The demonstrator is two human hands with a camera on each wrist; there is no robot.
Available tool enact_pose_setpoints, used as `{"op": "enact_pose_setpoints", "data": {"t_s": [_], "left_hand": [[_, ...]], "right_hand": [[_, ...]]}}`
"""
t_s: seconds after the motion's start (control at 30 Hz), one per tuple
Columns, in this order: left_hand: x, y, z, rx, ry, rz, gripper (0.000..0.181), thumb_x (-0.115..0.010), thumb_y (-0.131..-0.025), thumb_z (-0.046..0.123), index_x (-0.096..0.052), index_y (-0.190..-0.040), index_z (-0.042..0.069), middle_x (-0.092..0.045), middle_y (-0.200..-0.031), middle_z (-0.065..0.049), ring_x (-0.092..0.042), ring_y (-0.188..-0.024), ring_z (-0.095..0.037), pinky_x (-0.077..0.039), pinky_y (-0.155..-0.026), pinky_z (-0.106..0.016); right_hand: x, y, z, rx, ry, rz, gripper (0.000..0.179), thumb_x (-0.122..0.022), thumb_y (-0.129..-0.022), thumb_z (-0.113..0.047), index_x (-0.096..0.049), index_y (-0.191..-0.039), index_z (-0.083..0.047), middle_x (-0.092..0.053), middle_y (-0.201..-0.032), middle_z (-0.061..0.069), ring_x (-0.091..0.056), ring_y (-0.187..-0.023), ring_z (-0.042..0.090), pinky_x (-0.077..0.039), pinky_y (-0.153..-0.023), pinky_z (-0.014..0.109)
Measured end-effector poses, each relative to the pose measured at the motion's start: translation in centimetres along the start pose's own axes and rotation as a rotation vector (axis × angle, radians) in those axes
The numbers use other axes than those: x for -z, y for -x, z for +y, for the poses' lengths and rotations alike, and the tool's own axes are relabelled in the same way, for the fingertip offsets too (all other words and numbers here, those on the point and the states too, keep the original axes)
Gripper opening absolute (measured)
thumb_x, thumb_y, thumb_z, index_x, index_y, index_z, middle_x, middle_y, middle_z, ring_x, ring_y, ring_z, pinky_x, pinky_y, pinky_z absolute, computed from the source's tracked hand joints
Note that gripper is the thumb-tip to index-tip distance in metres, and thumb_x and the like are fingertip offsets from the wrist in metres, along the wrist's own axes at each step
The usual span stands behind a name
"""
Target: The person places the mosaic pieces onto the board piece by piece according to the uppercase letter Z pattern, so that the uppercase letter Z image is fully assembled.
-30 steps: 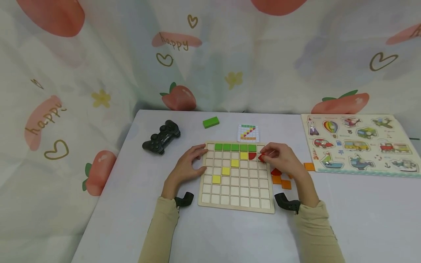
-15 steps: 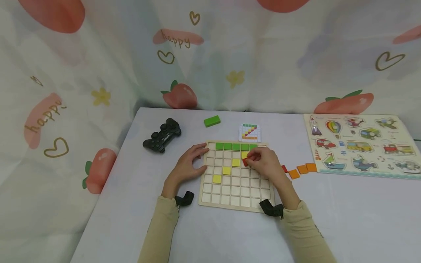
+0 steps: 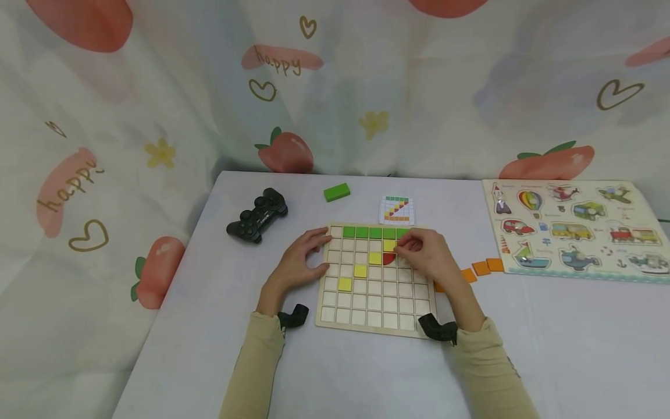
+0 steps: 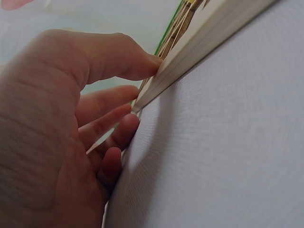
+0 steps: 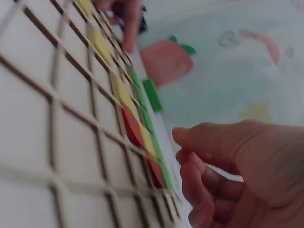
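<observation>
A wooden grid board (image 3: 358,302) lies on the white table. Green squares (image 3: 375,233) line its far row, and yellow squares (image 3: 360,271) step diagonally across it. Below one yellow square sits a red rounded piece (image 3: 389,259) in a cell; the right wrist view shows a second red piece (image 5: 155,172) farther along. My right hand (image 3: 428,253) hovers just right of the nearer red piece, thumb and fingertips apart, nothing visible between them. My left hand (image 3: 297,263) rests at the board's left side, its thumb (image 4: 137,66) touching the wooden edge.
Behind the board lie a small pattern card (image 3: 396,210) and a green block (image 3: 337,192). A black game controller (image 3: 257,216) is at the back left. Orange squares (image 3: 481,268) lie right of the board, near a picture puzzle board (image 3: 576,230).
My right hand brought a red piece from the board's right edge to a cell below a yellow square. It has let go and shifted slightly right. My left hand stays put.
</observation>
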State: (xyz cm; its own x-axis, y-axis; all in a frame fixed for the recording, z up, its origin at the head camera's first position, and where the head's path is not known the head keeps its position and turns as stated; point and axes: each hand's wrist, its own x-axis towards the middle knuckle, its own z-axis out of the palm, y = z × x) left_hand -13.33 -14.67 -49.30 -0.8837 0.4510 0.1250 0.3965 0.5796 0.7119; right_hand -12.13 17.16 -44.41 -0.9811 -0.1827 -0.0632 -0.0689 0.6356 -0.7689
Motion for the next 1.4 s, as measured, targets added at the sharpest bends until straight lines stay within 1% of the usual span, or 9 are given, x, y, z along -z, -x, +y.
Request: {"op": "enact_pose_setpoints", "data": {"t_s": [0.17,0.3,0.5,0.6,0.8,0.93,1.07,1.27,1.4], "left_hand": [[0.0,0.1,0.1,0.004,0.004,-0.003,0.058,-0.073,-0.081,0.017,-0.058,-0.137,0.009,-0.045,-0.149,-0.002,-0.056,-0.106,-0.018,-0.044,-0.093,-0.039],[0.1,0.3,0.2,-0.007,0.004,0.007,0.058,-0.073,-0.081,0.017,-0.058,-0.137,0.009,-0.045,-0.149,-0.002,-0.056,-0.105,-0.018,-0.044,-0.093,-0.038],[0.0,0.2,0.2,-0.007,0.008,0.013,0.058,-0.073,-0.081,0.016,-0.058,-0.137,0.009,-0.045,-0.149,-0.002,-0.055,-0.104,-0.018,-0.043,-0.093,-0.039],[0.0,0.2,0.2,0.008,0.008,0.001,0.058,-0.073,-0.082,0.017,-0.058,-0.137,0.01,-0.044,-0.15,0.0,-0.054,-0.105,-0.017,-0.043,-0.094,-0.038],[-0.1,0.1,0.0,-0.004,0.004,0.001,0.059,-0.073,-0.082,0.017,-0.058,-0.138,0.01,-0.044,-0.15,-0.001,-0.055,-0.104,-0.017,-0.043,-0.093,-0.038],[-0.1,0.1,-0.1,-0.019,0.005,0.009,0.059,-0.074,-0.081,0.017,-0.058,-0.137,0.009,-0.045,-0.149,-0.002,-0.055,-0.103,-0.018,-0.044,-0.092,-0.039],[-0.2,0.2,-0.1,-0.028,0.004,0.017,0.059,-0.074,-0.081,0.017,-0.058,-0.137,0.009,-0.045,-0.149,-0.003,-0.055,-0.103,-0.018,-0.044,-0.092,-0.038],[-0.2,0.0,-0.1,-0.033,0.002,0.019,0.058,-0.074,-0.081,0.017,-0.058,-0.137,0.009,-0.045,-0.149,-0.002,-0.055,-0.104,-0.017,-0.044,-0.092,-0.037],[0.0,0.1,0.0,-0.035,0.002,0.018,0.058,-0.074,-0.081,0.017,-0.059,-0.136,0.008,-0.046,-0.149,-0.003,-0.056,-0.103,-0.018,-0.045,-0.091,-0.039]], "right_hand": [[3.4,0.7,1.6,-0.03,0.03,-0.006,0.02,-0.071,-0.09,-0.015,-0.069,-0.103,0.001,-0.066,-0.088,0.011,-0.058,-0.081,0.026,-0.05,-0.067,0.029],[5.5,1.4,2.9,-0.081,0.068,-0.092,0.026,-0.072,-0.089,-0.015,-0.067,-0.108,0.003,-0.065,-0.093,0.013,-0.057,-0.086,0.028,-0.05,-0.069,0.03],[7.4,2.0,4.3,-0.157,0.111,-0.235,0.035,-0.079,-0.083,-0.019,-0.067,-0.107,0.002,-0.059,-0.086,0.008,-0.052,-0.083,0.026,-0.046,-0.066,0.032],[7.4,2.1,4.7,-0.184,0.126,-0.231,0.034,-0.079,-0.083,-0.02,-0.068,-0.107,0.002,-0.058,-0.085,0.007,-0.051,-0.083,0.025,-0.045,-0.066,0.032],[7.0,1.9,4.5,-0.213,0.157,-0.135,0.025,-0.075,-0.085,-0.018,-0.069,-0.1,0.001,-0.061,-0.085,0.01,-0.052,-0.081,0.027,-0.046,-0.064,0.032],[6.6,1.7,4.2,-0.191,0.171,-0.15,0.019,-0.075,-0.084,-0.013,-0.063,-0.093,-0.001,-0.06,-0.084,0.01,-0.052,-0.078,0.026,-0.046,-0.063,0.032],[6.4,1.6,3.8,-0.168,0.147,-0.184,0.019,-0.073,-0.083,-0.009,-0.059,-0.093,-0.002,-0.058,-0.084,0.01,-0.052,-0.075,0.025,-0.046,-0.061,0.032],[6.0,1.5,2.7,-0.077,0.064,-0.184,0.02,-0.07,-0.084,-0.003,-0.06,-0.101,0.0,-0.058,-0.09,0.011,-0.054,-0.078,0.025,-0.049,-0.061,0.031],[4.7,1.2,1.4,0.008,0.033,-0.157,0.022,-0.072,-0.083,-0.002,-0.062,-0.102,0.001,-0.061,-0.088,0.01,-0.055,-0.078,0.024,-0.05,-0.064,0.028]]}}
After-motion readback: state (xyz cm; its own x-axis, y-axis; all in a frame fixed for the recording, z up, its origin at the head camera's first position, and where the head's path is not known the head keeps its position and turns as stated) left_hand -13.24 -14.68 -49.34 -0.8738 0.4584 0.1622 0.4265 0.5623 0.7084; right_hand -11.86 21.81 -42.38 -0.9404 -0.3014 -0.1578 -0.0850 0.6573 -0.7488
